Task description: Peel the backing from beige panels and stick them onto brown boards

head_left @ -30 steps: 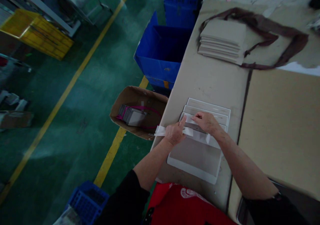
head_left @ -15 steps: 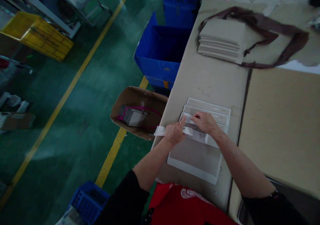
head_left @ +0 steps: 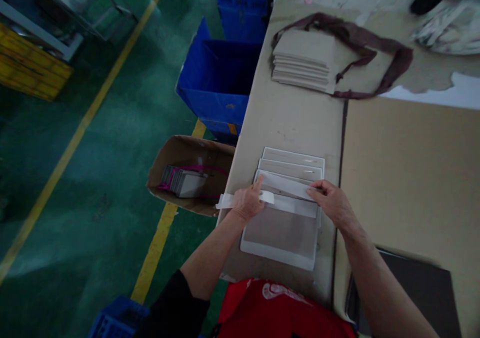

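Several flat rectangular panels with white borders and grey-beige middles lie overlapped in a stepped row on the table; the nearest panel [head_left: 281, 233] shows most of its face. Across a panel farther up runs a white strip [head_left: 285, 183]. Its right end is pinched between the thumb and fingers of my right hand [head_left: 332, 202]. The outstretched index finger of my left hand [head_left: 247, 201] presses the strip's left end. My other left fingers are curled around loose white strips [head_left: 225, 201], which stick out on both sides of the hand.
A stack of beige boards [head_left: 303, 60] lies farther up the table beside a brown cloth band [head_left: 390, 78]. Left of the table edge stand a cardboard box [head_left: 187, 143] with grey pieces inside and a blue bin [head_left: 217, 103]. A dark panel [head_left: 416, 288] lies at lower right.
My right hand has moved right along the panel, and the strip now stretches straight between both hands. My left index finger stays on the strip's left end. The whole view has shifted right.
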The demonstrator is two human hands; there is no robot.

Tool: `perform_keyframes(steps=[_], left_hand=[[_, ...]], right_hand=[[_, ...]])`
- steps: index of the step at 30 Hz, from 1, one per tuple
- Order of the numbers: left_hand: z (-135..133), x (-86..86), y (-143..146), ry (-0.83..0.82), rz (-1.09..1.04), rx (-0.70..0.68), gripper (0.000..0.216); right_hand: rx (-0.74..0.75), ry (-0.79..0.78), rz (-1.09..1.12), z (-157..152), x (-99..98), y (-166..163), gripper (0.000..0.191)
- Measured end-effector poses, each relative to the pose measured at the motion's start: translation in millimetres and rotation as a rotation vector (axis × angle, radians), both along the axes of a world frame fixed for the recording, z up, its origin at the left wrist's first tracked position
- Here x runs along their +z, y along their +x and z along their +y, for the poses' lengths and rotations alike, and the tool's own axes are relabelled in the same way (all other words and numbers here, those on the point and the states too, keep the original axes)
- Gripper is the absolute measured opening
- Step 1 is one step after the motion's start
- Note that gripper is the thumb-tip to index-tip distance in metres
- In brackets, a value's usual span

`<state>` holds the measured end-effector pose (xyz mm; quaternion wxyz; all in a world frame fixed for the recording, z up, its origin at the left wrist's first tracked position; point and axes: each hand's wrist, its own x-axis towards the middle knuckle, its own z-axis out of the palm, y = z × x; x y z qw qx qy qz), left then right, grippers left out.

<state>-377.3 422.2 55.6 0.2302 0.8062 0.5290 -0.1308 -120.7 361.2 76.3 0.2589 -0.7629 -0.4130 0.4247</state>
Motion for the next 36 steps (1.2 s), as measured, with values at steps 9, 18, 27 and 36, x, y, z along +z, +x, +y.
perform_keyframes(steps=[9,18,27,36], left_hand=[[0.2,-3.2,-0.9,0.037,0.034,-0.019,0.086],[0.0,-4.5,-2.0,0.043,0.008,-0.017,0.087],[1.6,-1.2,-0.7,0.007,0.041,-0.015,0.088],[4.3,4.9,-0.9,0.003,-0.012,-0.029,0.082]], right_hand=[[-0.181,0.079,-0.212,-3.0,-22.8,-10.1,0.027],[-0.162,0.086,-0.283,-3.5,-34.1,-8.6,0.027],[-0.195,0.236,-0.474,-3.0,-31.7,-15.4,0.032],[-0.229,0.023,0.238,7.5,-30.1,-51.7,0.035]])
